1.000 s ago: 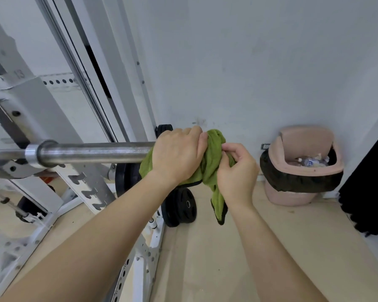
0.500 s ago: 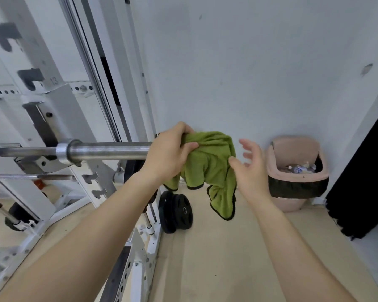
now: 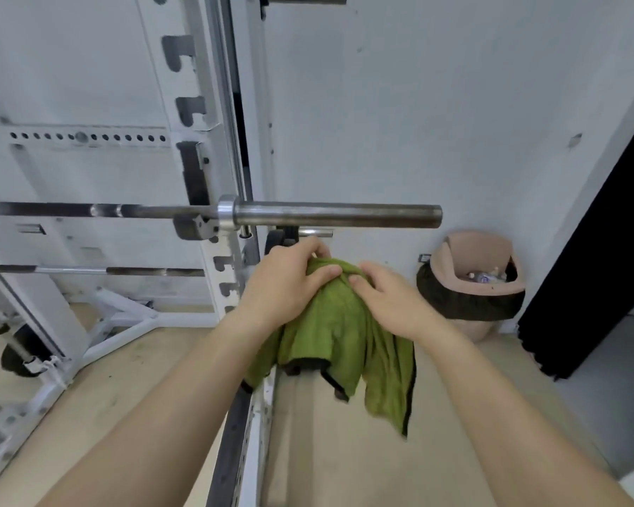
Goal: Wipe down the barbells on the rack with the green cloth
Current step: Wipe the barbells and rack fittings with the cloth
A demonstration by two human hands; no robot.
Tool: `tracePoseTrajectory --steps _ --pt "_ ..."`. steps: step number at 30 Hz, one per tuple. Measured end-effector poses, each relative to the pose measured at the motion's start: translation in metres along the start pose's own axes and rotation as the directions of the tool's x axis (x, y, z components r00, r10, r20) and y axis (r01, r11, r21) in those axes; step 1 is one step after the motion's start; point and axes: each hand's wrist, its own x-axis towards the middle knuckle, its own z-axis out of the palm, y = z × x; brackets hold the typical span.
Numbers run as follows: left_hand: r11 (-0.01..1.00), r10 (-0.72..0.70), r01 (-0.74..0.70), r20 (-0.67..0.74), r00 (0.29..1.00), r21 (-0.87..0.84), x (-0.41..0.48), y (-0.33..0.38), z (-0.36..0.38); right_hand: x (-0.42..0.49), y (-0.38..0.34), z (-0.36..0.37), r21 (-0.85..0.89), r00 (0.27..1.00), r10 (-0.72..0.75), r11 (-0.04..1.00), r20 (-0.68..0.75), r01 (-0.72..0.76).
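Observation:
An upper barbell (image 3: 337, 215) lies across the white rack (image 3: 213, 104), its steel sleeve bare and pointing right. Further down, a lower barbell (image 3: 88, 270) runs in from the left toward the upright. The green cloth (image 3: 330, 331) with dark edging hangs bunched below the upper sleeve. My left hand (image 3: 290, 287) grips its top from the left. My right hand (image 3: 388, 301) presses and holds it from the right. What lies under the cloth is hidden.
A short peg with black plates (image 3: 297, 236) sticks out just behind my left hand. A pink bin with a black liner (image 3: 473, 287) stands on the floor against the wall at right. A dark curtain (image 3: 601, 250) hangs far right. The rack's base rails (image 3: 118, 323) cross the floor.
Both hands and the cloth have come off the end of the upper barbell's sleeve and dropped below it. My right hand, open half a second ago, now holds the cloth.

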Motion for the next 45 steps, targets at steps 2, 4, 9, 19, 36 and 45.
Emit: tracePoseTrajectory --steps 2,4,9,19,36,45 --pt "0.999 -0.035 0.035 0.019 0.999 0.005 -0.03 -0.018 -0.014 -0.02 -0.018 0.043 0.168 0.998 0.063 0.984 0.032 -0.067" --pt "0.996 -0.067 0.069 0.035 0.997 -0.064 -0.059 -0.031 -0.033 -0.042 -0.038 0.078 0.395 0.992 0.1 0.911 0.075 -0.122" --pt "0.989 -0.074 0.082 0.069 0.995 -0.123 -0.124 -0.05 -0.094 -0.09 -0.094 0.126 0.526 0.967 0.024 0.836 0.255 -0.159" --pt "0.964 -0.251 0.236 -0.135 0.958 -0.12 -0.261 -0.096 -0.235 -0.108 -0.192 0.245 0.119 0.865 -0.062 0.993 0.499 0.003" --pt "0.833 -0.552 0.536 -0.257 0.794 -0.136 -0.505 -0.329 -0.529 -0.086 -0.561 0.509 0.635 0.998 -0.037 0.773 0.059 -0.009" --pt "0.793 -0.585 0.593 -0.093 0.806 0.143 -0.563 -0.493 -0.688 -0.019 -0.734 0.664 0.623 0.997 -0.021 0.782 0.073 -0.029"
